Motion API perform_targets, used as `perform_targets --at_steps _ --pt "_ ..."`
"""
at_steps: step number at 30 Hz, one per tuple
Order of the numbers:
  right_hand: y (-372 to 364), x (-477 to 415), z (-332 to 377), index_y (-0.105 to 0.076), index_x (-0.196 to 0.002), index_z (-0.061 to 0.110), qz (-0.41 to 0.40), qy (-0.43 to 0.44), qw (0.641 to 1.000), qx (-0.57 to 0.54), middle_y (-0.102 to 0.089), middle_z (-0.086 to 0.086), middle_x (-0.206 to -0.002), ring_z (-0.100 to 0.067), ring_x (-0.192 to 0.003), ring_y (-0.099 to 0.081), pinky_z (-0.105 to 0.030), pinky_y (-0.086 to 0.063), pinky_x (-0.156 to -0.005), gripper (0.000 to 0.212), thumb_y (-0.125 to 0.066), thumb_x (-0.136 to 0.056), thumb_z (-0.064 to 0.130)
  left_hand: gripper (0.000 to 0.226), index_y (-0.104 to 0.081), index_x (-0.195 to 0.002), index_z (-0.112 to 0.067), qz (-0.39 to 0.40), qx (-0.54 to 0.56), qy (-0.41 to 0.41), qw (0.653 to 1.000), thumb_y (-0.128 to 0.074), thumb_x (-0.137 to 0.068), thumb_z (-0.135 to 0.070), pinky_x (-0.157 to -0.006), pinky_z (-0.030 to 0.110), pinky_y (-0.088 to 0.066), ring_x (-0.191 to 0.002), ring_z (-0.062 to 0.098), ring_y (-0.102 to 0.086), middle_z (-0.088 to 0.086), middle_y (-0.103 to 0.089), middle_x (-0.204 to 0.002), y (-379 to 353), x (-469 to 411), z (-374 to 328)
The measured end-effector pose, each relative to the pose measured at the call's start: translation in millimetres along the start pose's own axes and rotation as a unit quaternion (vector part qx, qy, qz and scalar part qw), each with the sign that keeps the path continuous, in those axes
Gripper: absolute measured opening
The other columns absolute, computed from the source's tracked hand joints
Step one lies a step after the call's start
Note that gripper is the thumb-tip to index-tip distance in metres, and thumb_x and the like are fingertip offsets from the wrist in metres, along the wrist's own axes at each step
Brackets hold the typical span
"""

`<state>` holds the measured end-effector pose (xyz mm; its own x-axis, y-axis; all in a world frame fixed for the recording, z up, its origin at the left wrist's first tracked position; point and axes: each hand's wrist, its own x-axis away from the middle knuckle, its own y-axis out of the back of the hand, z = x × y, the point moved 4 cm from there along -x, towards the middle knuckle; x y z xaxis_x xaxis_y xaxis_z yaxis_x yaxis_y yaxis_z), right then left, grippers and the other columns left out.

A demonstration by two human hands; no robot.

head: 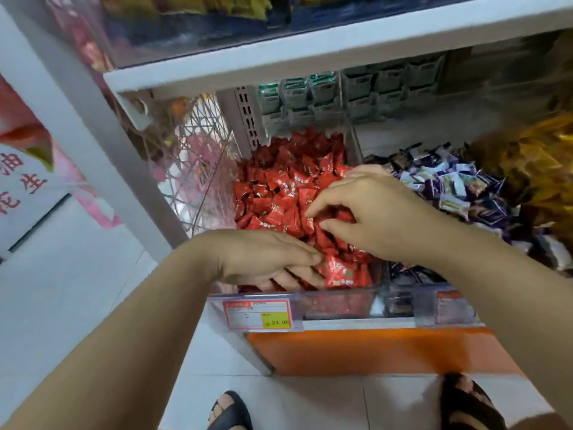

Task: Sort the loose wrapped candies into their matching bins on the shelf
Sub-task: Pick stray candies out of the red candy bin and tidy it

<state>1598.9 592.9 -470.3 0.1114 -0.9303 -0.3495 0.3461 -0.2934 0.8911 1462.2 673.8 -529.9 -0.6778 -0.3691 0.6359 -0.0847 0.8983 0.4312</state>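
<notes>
White shop shelving [310, 54] fills the view, with a row of clear bins on the lower tier. The task's things, the red candies [279, 181], lie heaped in the red-candy bin [335, 301], and both hands are inside it. The right hand [372, 212] is over the middle of that bin, thumb and fingers curled to pinch a few red wrappers. The left hand [269, 259] sits at the bin's front, fingers nearly straight and pushed in among the wrappers; whether any is caught beneath them is hidden.

Risks, as I judge them: the heap stands about level with the bin's front wall, so a sweep of the left hand could tip candies over onto the floor. The right wrist crosses the bin's right side, just above the purple-and-white candies [465, 187], and a slipped wrapper could land among them and mix the sorts.

Room is tight overhead, since the upper shelf board hangs above the bin's back half. The front is open toward the person. Left of the bin a wire basket [198, 169] stands close, so withdrawing forward looks easiest
</notes>
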Motion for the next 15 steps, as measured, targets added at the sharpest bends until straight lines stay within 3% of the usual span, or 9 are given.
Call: perform_targets --at_steps 3,5,8,12,15 --pt "-2 -2 -2 -0.068 -0.103 0.036 -0.003 0.003 1.0 0.0 -0.068 0.019 -0.101 -0.007 -0.1 -0.055 -0.018 -0.016 -0.101 0.02 -0.062 -0.086 0.027 0.038 -0.057 -0.122 -0.021 0.005 0.009 0.047 0.999 -0.051 -0.093 -0.045 -0.102 0.048 -0.043 -0.109 0.024 -0.063 -0.003 -0.062 -0.126 -1 -3 -3" --pt "-3 -2 -3 -0.068 -0.102 0.036 -0.005 0.0 1.0 -0.006 -0.067 0.02 -0.099 -0.008 -0.099 -0.055 -0.019 -0.016 -0.102 0.02 -0.062 -0.085 0.026 0.039 -0.042 -0.134 -0.024 -0.005 0.017 0.044 0.999 -0.038 -0.099 -0.042 -0.107 0.052 -0.033 -0.11 0.024 -0.061 -0.006 -0.059 -0.13 -2 0 -11" --pt "-4 -1 -3 -0.068 -0.102 0.035 -0.001 0.003 1.0 -0.005 -0.067 0.022 -0.098 -0.005 -0.098 -0.054 -0.017 -0.016 -0.1 0.02 -0.062 -0.086 0.025 0.046 -0.032 -0.143 -0.022 -0.028 0.037 0.033 0.998 -0.032 -0.101 -0.04 -0.108 0.056 -0.031 -0.111 0.023 -0.062 -0.007 -0.06 -0.129 -3 8 -19" --pt "-3 -1 -4 -0.067 -0.102 0.038 0.003 0.001 1.0 0.003 -0.065 0.025 -0.101 -0.004 -0.102 -0.051 -0.017 -0.016 -0.103 0.02 -0.06 -0.087 0.027 0.022 -0.049 -0.115 -0.033 -0.064 0.015 0.02 0.998 -0.032 -0.102 -0.035 -0.103 0.047 -0.039 -0.11 0.018 -0.061 -0.01 -0.065 -0.121 -4 13 -19" --pt "-3 0 -3 -0.067 -0.102 0.038 0.004 -0.002 1.0 0.006 -0.063 0.027 -0.098 -0.004 -0.101 -0.05 -0.014 -0.013 -0.1 0.02 -0.06 -0.087 0.027 0.034 -0.063 -0.112 -0.015 -0.071 -0.023 0.031 0.997 -0.032 -0.102 -0.025 -0.083 0.019 -0.051 -0.102 0.013 -0.063 -0.001 -0.066 -0.115 -3 16 -15"
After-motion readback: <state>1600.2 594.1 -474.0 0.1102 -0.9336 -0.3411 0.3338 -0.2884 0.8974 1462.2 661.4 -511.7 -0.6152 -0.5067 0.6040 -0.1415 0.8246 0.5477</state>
